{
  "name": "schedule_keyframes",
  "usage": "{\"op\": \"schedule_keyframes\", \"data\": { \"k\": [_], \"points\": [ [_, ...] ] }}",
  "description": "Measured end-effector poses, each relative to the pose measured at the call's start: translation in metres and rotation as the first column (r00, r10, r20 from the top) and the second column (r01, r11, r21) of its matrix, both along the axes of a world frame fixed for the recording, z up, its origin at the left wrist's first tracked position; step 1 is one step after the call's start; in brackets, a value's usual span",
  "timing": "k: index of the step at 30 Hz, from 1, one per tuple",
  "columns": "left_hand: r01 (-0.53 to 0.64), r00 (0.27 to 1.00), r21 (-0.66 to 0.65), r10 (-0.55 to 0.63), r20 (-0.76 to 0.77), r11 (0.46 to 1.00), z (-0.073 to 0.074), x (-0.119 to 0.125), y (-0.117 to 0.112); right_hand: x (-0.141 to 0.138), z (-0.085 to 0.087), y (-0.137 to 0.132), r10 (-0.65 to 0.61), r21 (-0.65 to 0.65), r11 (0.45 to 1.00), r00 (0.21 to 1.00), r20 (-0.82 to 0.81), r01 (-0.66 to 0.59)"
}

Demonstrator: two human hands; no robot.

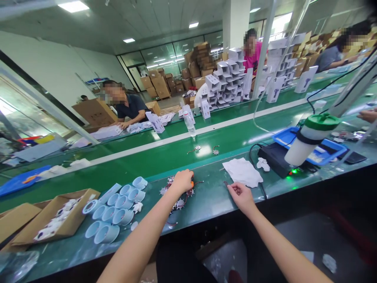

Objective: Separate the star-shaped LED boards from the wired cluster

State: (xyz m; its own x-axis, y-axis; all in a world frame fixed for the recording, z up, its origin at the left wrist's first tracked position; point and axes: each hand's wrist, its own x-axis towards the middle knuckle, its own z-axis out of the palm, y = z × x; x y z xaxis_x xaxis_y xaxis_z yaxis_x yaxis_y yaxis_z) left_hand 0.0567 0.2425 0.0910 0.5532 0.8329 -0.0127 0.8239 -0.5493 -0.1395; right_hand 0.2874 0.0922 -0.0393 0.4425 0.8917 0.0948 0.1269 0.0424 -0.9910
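My left hand [183, 180] reaches over a pile of small spiky round parts with thin wires [179, 203] on the green bench. Its fingers are curled round something orange that I cannot make out. My right hand [240, 194] rests on the bench to the right, fingers pinched on a thin dark tool [226, 183] lying by a white cloth [243, 172]. Two more spiky wired parts [198, 148] lie on the green conveyor belt [165, 153] beyond.
Pale blue rings [118, 208] and a cardboard box of white parts [55, 218] sit at left. A black device with a green light [277, 159], a blue tray [324, 151], a hanging white cylinder [309, 141] stand at right. Three other people work beyond the belt among white boxes [226, 78].
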Motion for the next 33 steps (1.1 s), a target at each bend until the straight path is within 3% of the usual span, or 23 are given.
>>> {"op": "schedule_keyframes", "data": {
  "k": [4,7,9,13,16,19,22,25,27,28,31,32,33],
  "points": [
    [-0.015,0.966,0.096,-0.011,0.257,0.995,0.016,0.0,0.002,0.0,-0.004,0.001,0.004,0.011,1.0,1.0,0.01,-0.004],
    [-0.03,0.89,0.157,-0.045,0.454,0.987,0.01,-0.004,-0.013,0.0,-0.005,0.001,0.008,0.017,1.0,1.0,0.001,-0.008],
    [0.015,0.848,0.176,-0.106,0.519,0.984,-0.012,-0.007,-0.033,0.0,-0.003,0.001,0.005,0.023,1.0,1.0,-0.003,-0.005],
    [0.162,0.799,0.153,-0.221,0.56,0.975,-0.071,-0.014,-0.08,0.001,0.003,-0.002,0.004,0.028,1.0,1.0,0.022,-0.004],
    [0.116,0.742,0.198,-0.217,0.634,0.973,-0.091,-0.024,-0.104,0.0,0.006,-0.004,0.008,0.029,1.0,1.0,0.029,-0.009],
    [0.04,0.749,0.162,-0.137,0.648,0.986,-0.085,-0.031,-0.11,0.0,0.006,-0.006,0.007,0.028,1.0,0.999,0.04,-0.008],
    [-0.024,0.851,0.036,0.002,0.525,0.999,-0.072,-0.029,-0.105,0.001,0.004,-0.005,0.006,0.034,0.999,0.998,0.055,-0.008],
    [-0.045,0.866,0.05,0.014,0.499,0.998,-0.066,-0.027,-0.101,0.002,0.002,-0.005,0.018,0.044,0.999,0.997,0.08,-0.022],
    [-0.065,0.788,0.101,-0.01,0.616,0.993,-0.065,-0.029,-0.103,0.002,0.002,-0.006,0.045,0.043,0.998,0.994,0.096,-0.049],
    [-0.104,0.716,0.099,0.006,0.699,0.99,-0.065,-0.031,-0.105,0.001,0.002,-0.006,0.054,0.041,0.997,0.994,0.1,-0.059],
    [-0.246,0.425,-0.057,0.161,0.891,0.968,-0.065,-0.041,-0.117,0.0,0.003,-0.008,0.059,0.029,0.998,0.992,0.115,-0.063],
    [-0.273,0.372,-0.088,0.19,0.909,0.958,-0.066,-0.043,-0.123,0.0,0.003,-0.009,0.056,0.027,0.998,0.991,0.122,-0.06],
    [-0.285,0.363,-0.082,0.187,0.913,0.955,-0.068,-0.043,-0.129,-0.001,0.002,-0.009,0.055,0.024,0.998,0.99,0.127,-0.058]
  ]
}}
